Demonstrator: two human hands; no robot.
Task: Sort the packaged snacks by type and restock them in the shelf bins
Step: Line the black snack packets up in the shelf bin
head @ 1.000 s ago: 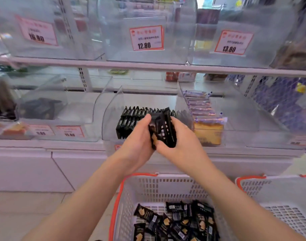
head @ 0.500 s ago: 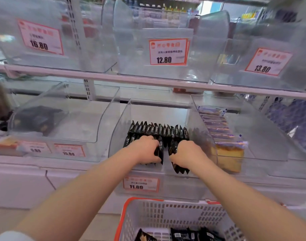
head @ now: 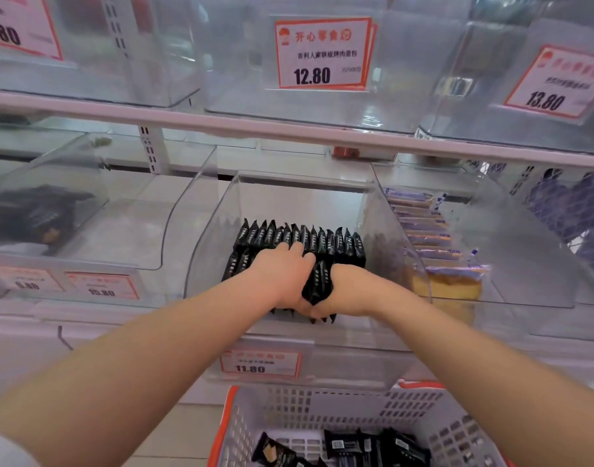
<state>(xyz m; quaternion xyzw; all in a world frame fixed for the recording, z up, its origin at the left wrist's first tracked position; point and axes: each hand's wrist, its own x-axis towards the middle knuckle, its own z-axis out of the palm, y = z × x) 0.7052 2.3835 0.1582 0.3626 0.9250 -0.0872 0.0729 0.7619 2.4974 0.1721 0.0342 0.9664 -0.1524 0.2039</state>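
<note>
— Two arms reach forward over a basket [head: 241,429]; what's in it?

— Loose black packs [head: 376,446], lying flat on its white slotted floor. It has an orange rim and stands just below the shelf.

— And past the basket?

— A price tag [head: 260,363] reading 11.80 on the front of the middle clear bin [head: 342,352]. Both hands are inside that bin.

— What are the hands doing?

— The left hand [head: 282,278] and right hand [head: 346,291] sit side by side, wrists almost touching, and squeeze a bundle [head: 317,281] of black packs between them. The fingers of both curl down round the bundle, so both are gripping it. Its lower corners poke out under the hands, near the bin's front.

— Anything behind the bundle?

— A row [head: 302,239] of the same black packs, standing on edge across the bin, tops jagged. The left fingers [head: 294,249] touch the row's near side.

— Neighbouring bins?

— To the right, a bin with cakes [head: 447,284] in clear wrappers with purple print, lined front to back. To the left, a bin holding a dark heap [head: 36,214], too blurred to name.

— Farther up?

— An upper shelf rail [head: 221,124] with more clear bins, carrying a 12.80 tag [head: 322,53] and, to the right, a 13.80 tag [head: 555,84].
</note>
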